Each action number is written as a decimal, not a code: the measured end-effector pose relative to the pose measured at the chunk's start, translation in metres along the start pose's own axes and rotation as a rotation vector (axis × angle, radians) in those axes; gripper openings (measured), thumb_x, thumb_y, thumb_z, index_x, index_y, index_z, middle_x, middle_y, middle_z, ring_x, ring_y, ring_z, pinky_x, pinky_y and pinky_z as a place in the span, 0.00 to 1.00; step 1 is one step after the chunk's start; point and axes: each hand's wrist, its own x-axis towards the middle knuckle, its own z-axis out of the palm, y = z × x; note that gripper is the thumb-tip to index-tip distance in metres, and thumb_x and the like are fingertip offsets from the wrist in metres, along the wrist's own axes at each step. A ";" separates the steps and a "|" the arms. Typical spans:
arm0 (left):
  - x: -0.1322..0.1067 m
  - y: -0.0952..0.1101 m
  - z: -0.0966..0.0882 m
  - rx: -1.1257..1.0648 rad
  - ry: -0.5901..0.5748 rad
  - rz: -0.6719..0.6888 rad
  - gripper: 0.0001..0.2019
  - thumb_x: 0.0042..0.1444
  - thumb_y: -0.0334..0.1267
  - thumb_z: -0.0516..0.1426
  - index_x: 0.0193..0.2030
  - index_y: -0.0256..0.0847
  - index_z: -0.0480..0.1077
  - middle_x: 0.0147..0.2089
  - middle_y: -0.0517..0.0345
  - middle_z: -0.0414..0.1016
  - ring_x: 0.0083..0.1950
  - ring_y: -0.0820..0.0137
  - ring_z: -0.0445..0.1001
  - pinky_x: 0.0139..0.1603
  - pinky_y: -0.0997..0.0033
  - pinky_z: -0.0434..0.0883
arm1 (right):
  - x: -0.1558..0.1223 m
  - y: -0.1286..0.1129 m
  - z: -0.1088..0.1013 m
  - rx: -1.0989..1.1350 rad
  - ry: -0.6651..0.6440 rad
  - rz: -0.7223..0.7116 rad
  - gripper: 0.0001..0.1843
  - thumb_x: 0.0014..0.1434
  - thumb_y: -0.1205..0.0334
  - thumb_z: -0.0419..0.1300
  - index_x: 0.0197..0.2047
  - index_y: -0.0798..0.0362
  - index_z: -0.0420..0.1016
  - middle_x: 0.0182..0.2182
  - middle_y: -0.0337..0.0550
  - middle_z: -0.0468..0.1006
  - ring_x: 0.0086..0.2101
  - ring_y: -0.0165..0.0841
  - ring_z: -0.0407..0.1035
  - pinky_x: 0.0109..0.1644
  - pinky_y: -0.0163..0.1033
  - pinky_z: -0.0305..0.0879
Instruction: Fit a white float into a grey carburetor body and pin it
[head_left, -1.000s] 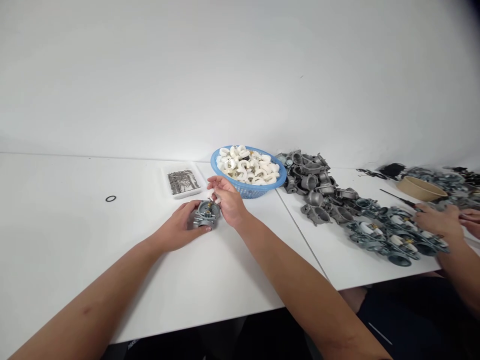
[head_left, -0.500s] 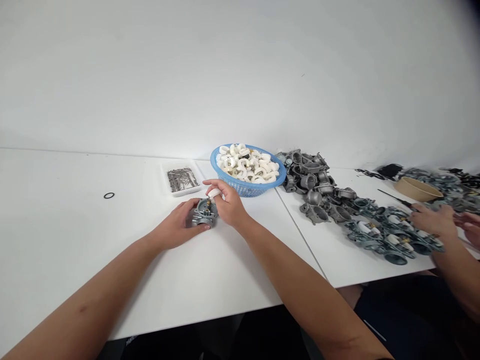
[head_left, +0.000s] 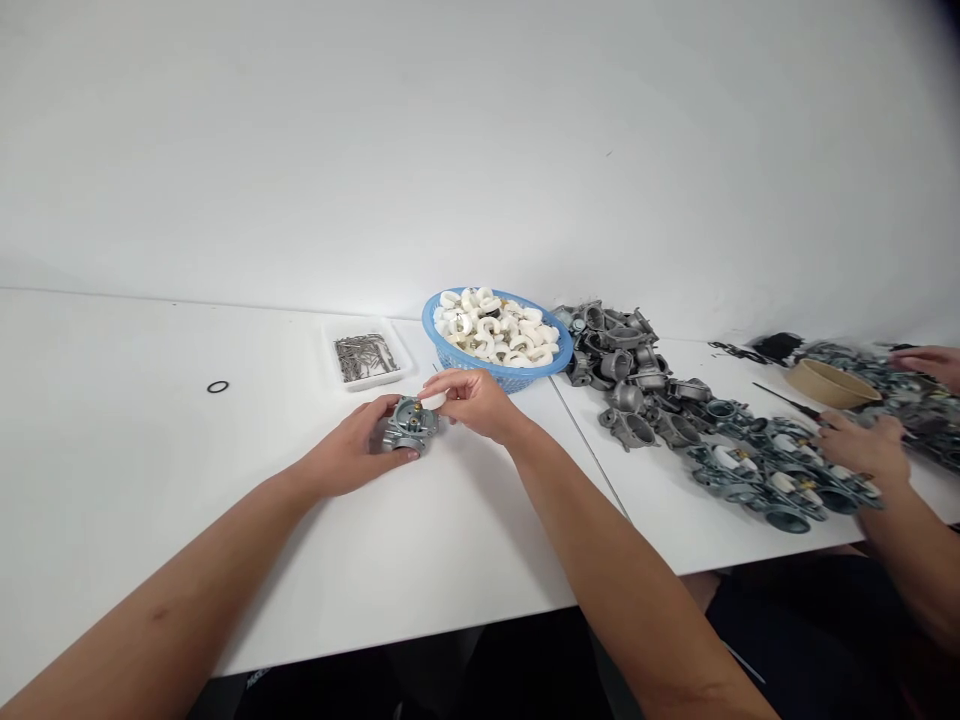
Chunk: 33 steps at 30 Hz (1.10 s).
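Observation:
My left hand point(head_left: 352, 448) is closed round the left side of a silvery carburetor body point(head_left: 409, 428), whose open face with brass parts is turned up on the white table. Between the fingers of my right hand point(head_left: 480, 402) is a white carburetor float point(head_left: 433, 400), held at the upper right edge of the carburetor body. Whether the float touches the body I cannot tell. Just behind my right hand stands a blue basket point(head_left: 442, 350) heaped with white floats. A white tray point(head_left: 328, 352) of small metal pins lies beyond my left hand.
A black rubber ring point(head_left: 217, 387) lies at the left. Right of the basket are piled grey metal bowls point(head_left: 622, 365) and carburetor bodies with floats point(head_left: 787, 485). A co-worker's hand point(head_left: 862, 445) holds a screwdriver point(head_left: 787, 400) near a tan container point(head_left: 832, 383).
My right hand has shifted slightly right and turned, bringing the float lower against the carburetor's edge. My left hand stays put. The co-worker's other hand has moved to the back pile.

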 end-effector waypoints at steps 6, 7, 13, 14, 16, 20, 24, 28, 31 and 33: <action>-0.001 0.004 0.000 -0.045 0.005 0.013 0.33 0.54 0.57 0.64 0.62 0.47 0.63 0.61 0.47 0.72 0.56 0.51 0.76 0.55 0.50 0.76 | -0.001 0.003 0.014 -0.011 0.135 -0.119 0.03 0.48 0.67 0.59 0.30 0.52 0.72 0.32 0.37 0.76 0.33 0.30 0.68 0.38 0.37 0.63; -0.001 0.004 0.000 -0.047 0.005 0.016 0.33 0.54 0.57 0.63 0.62 0.47 0.62 0.61 0.47 0.72 0.56 0.52 0.76 0.55 0.51 0.76 | -0.002 0.003 0.015 -0.069 0.106 -0.153 0.04 0.50 0.67 0.57 0.31 0.52 0.72 0.32 0.37 0.76 0.35 0.31 0.69 0.40 0.37 0.63; -0.002 0.004 0.000 -0.047 0.001 0.027 0.32 0.54 0.57 0.63 0.61 0.46 0.63 0.59 0.47 0.73 0.53 0.53 0.77 0.50 0.53 0.78 | -0.009 -0.005 0.013 -0.219 -0.036 -0.232 0.12 0.51 0.70 0.50 0.35 0.50 0.71 0.39 0.38 0.75 0.43 0.34 0.68 0.48 0.40 0.61; -0.002 0.005 0.000 -0.041 0.000 0.021 0.32 0.54 0.58 0.63 0.62 0.46 0.63 0.58 0.47 0.73 0.52 0.54 0.78 0.49 0.53 0.78 | -0.010 -0.006 0.013 -0.213 -0.050 -0.223 0.10 0.52 0.69 0.50 0.36 0.50 0.70 0.39 0.38 0.74 0.43 0.35 0.67 0.49 0.40 0.61; -0.002 0.005 0.000 -0.018 0.003 0.003 0.32 0.55 0.58 0.62 0.62 0.46 0.63 0.56 0.48 0.74 0.50 0.54 0.78 0.47 0.54 0.78 | -0.011 -0.008 0.013 -0.181 -0.081 -0.190 0.06 0.56 0.66 0.52 0.37 0.50 0.68 0.40 0.38 0.72 0.43 0.35 0.65 0.48 0.40 0.60; -0.003 0.006 -0.001 0.013 0.005 -0.007 0.32 0.54 0.59 0.63 0.61 0.46 0.63 0.56 0.48 0.74 0.48 0.55 0.78 0.46 0.54 0.77 | -0.013 -0.011 0.015 -0.182 -0.111 -0.159 0.06 0.63 0.61 0.49 0.37 0.49 0.65 0.37 0.38 0.68 0.41 0.34 0.63 0.47 0.41 0.60; -0.002 0.005 -0.001 0.013 -0.002 -0.017 0.31 0.54 0.59 0.62 0.58 0.45 0.64 0.54 0.47 0.75 0.47 0.55 0.78 0.45 0.53 0.77 | -0.014 -0.010 0.017 -0.268 -0.068 -0.195 0.05 0.63 0.61 0.51 0.42 0.49 0.64 0.42 0.39 0.69 0.45 0.35 0.63 0.51 0.43 0.60; -0.002 0.005 -0.001 0.018 -0.001 -0.033 0.31 0.54 0.59 0.63 0.59 0.46 0.64 0.55 0.48 0.74 0.49 0.54 0.77 0.46 0.52 0.77 | -0.017 -0.010 0.017 -0.244 -0.045 -0.166 0.24 0.60 0.61 0.59 0.58 0.48 0.58 0.54 0.47 0.69 0.55 0.39 0.64 0.53 0.45 0.64; -0.001 0.002 -0.001 -0.042 -0.027 -0.002 0.33 0.55 0.58 0.63 0.63 0.47 0.62 0.59 0.47 0.73 0.52 0.54 0.77 0.48 0.53 0.77 | -0.019 -0.014 0.014 -0.243 -0.100 -0.158 0.29 0.59 0.62 0.61 0.62 0.47 0.60 0.56 0.48 0.71 0.58 0.41 0.66 0.54 0.45 0.67; -0.001 -0.001 0.000 -0.012 0.001 0.005 0.35 0.54 0.58 0.63 0.64 0.48 0.61 0.62 0.47 0.70 0.56 0.52 0.74 0.49 0.53 0.77 | -0.018 -0.015 0.011 -0.226 -0.126 -0.172 0.28 0.58 0.62 0.63 0.61 0.46 0.65 0.56 0.46 0.73 0.59 0.41 0.67 0.57 0.47 0.67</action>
